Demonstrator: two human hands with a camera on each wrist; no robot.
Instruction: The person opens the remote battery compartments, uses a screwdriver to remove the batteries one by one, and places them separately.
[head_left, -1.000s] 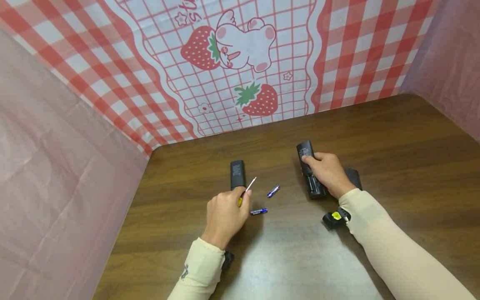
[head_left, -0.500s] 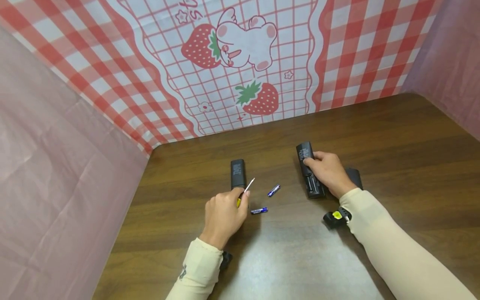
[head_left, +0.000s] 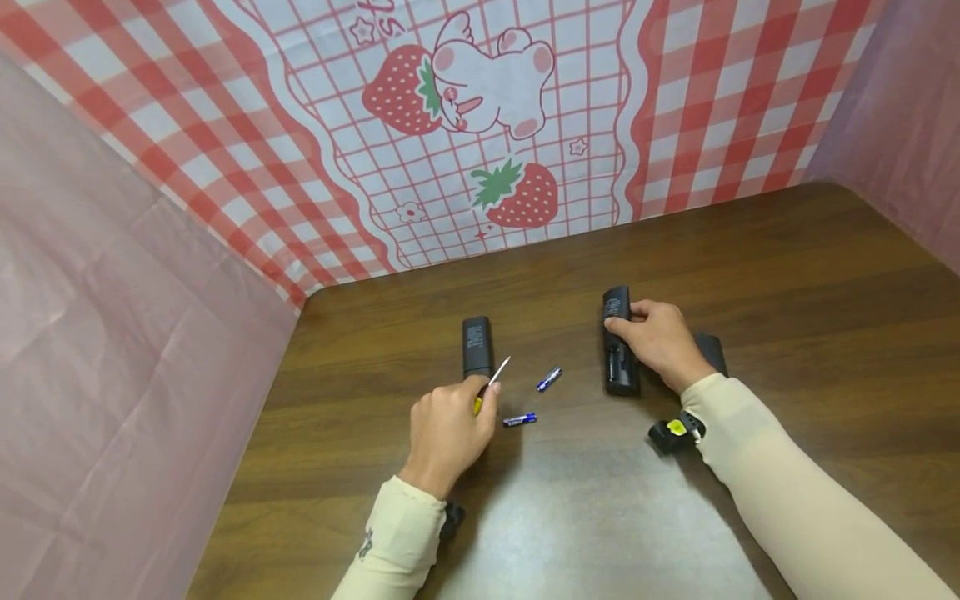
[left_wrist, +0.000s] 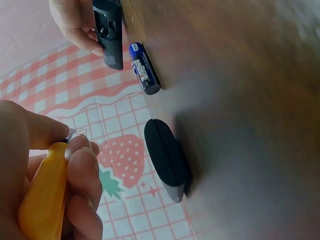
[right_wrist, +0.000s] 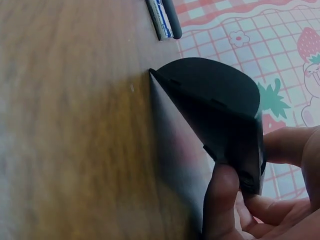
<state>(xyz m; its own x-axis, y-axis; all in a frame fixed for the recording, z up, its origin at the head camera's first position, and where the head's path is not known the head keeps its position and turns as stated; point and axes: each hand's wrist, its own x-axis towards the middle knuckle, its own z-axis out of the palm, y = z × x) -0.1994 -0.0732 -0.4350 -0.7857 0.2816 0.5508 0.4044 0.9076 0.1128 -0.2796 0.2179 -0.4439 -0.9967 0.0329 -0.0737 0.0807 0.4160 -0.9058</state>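
My left hand (head_left: pixel 450 429) grips a screwdriver by its yellow handle (left_wrist: pixel 47 195), and its thin pale shaft (head_left: pixel 501 370) points up and to the right. My right hand (head_left: pixel 663 337) holds a black remote control (head_left: pixel 617 312) with its back up, thumb on top. The open battery compartment (head_left: pixel 618 364) shows at the near end. In the right wrist view, fingers and thumb pinch the dark body (right_wrist: pixel 215 100), seen end-on. Between the hands lie two blue batteries, one farther off (head_left: pixel 550 379) and one nearer me (head_left: pixel 520 420).
A second black remote (head_left: pixel 476 342) lies just beyond my left hand, partly hidden by it. Another dark object (head_left: pixel 710 353) rests behind my right wrist, mostly covered. The wooden table (head_left: pixel 375 333) meets a patterned cloth (head_left: pixel 517 117) at the back.
My right hand has turned the held remote slightly, so it stands straighter and sits a little farther right. The left hand and screwdriver have barely moved. The batteries lie as before.
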